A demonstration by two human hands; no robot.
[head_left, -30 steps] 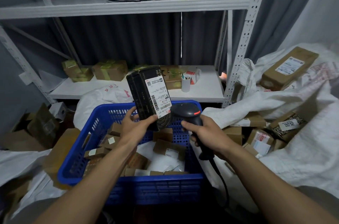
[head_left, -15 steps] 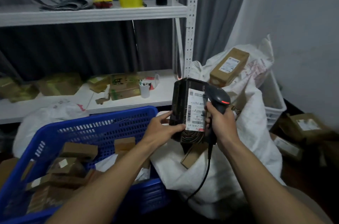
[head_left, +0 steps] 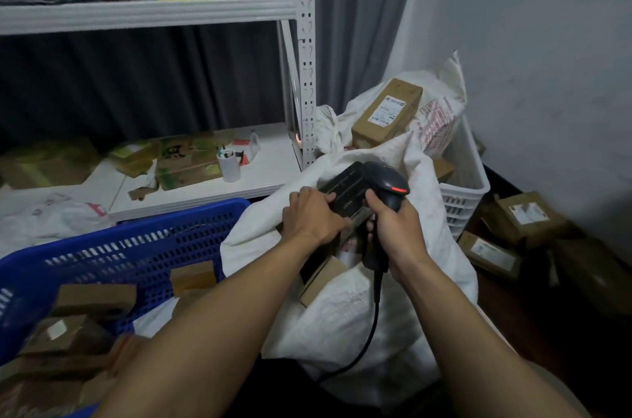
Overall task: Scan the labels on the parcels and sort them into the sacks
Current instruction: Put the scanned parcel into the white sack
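My left hand (head_left: 313,217) grips a black parcel (head_left: 349,190) and holds it low in the mouth of a white sack (head_left: 359,308), its label turned out of sight. Right beside it, my right hand (head_left: 393,229) grips the handle of a black barcode scanner (head_left: 388,183) whose red light glows; the cable hangs down over the sack. Brown boxes (head_left: 321,277) lie inside the sack under the parcel. A blue basket (head_left: 143,239) at lower left holds several brown parcels (head_left: 95,298).
A second white sack (head_left: 434,116) behind carries a labelled brown box (head_left: 386,111) and sits in a white crate (head_left: 461,185). More boxes (head_left: 526,215) lie on the floor at right. White metal shelving (head_left: 150,12) stands at the back left, with a white cup (head_left: 229,166) on its lower shelf.
The view swung right from the basket to the sack. My left hand lowered the black parcel from upright at the scanner down into the sack's mouth; the label no longer shows.
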